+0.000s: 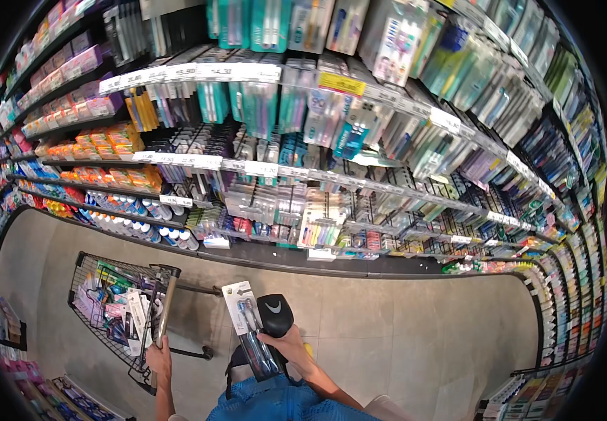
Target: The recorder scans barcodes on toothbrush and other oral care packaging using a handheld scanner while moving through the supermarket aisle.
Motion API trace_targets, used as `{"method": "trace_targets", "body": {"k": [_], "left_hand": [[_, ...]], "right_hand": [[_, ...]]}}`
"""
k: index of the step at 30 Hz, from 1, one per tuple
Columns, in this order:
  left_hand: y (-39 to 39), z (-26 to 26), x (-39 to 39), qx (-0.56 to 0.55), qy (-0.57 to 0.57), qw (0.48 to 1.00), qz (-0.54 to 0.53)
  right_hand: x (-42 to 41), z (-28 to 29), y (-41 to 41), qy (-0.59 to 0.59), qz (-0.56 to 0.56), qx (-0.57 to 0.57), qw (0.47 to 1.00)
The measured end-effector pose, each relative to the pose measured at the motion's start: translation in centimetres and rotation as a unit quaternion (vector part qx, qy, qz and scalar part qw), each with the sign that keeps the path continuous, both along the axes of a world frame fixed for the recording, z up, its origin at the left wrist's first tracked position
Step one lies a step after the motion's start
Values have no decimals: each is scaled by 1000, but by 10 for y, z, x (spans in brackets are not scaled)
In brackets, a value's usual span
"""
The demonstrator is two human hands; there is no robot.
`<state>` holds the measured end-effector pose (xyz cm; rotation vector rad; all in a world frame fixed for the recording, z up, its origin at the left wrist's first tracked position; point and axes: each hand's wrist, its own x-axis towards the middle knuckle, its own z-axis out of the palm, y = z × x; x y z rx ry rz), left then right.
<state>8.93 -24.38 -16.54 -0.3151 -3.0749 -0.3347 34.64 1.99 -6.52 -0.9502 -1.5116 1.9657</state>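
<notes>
My left hand (159, 360) is closed around the handle of a wire shopping cart (168, 300) at the lower left. Packaged goods (119, 310), among them toothbrush packs, lie heaped in the cart's basket. Near my body, my right hand (288, 346) grips a black handheld scanner (276, 316) with its rounded head pointing away from me. The same hand holds a blister pack of toothbrushes (250, 329), tilted beside the scanner. Two brushes show through its clear front.
Shelves of hanging toothbrush packs (266, 110) curve across the front, with price strips (203, 160) along their edges. Bottles (177, 238) and orange packs (108, 139) fill the left shelves. More shelving (535, 392) stands at the lower right. The grey tiled floor (387, 316) runs below.
</notes>
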Motion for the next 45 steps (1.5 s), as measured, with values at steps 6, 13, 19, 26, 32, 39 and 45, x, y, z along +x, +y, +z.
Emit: {"method": "trace_targets", "body": {"k": [6,13,19,26,32,39,45], "left_hand": [[-11,-11,33,22,-17,999,-20],[-13,-4,84,1,43,998,-44],[-20,6,124,-84,-106,987,-84],[31,12,157,-74,-44,996,28],[29,16,169,-29,-33,999,22],[19,12,179,-10,-30,999,9],[18,8,181,-13,-42,999,10]], "right_hand": [[52,-17,28,-46,40,22,998],[99,-7,34,21,21,-29,999],[118,-11,36,59,28,-57,996],[141,-29,55,8,-42,-101,994],[130,11,52,19,-36,-136,990],[99,11,37,3,25,-129,991],[62,14,26,-60,79,-100,990]]}}
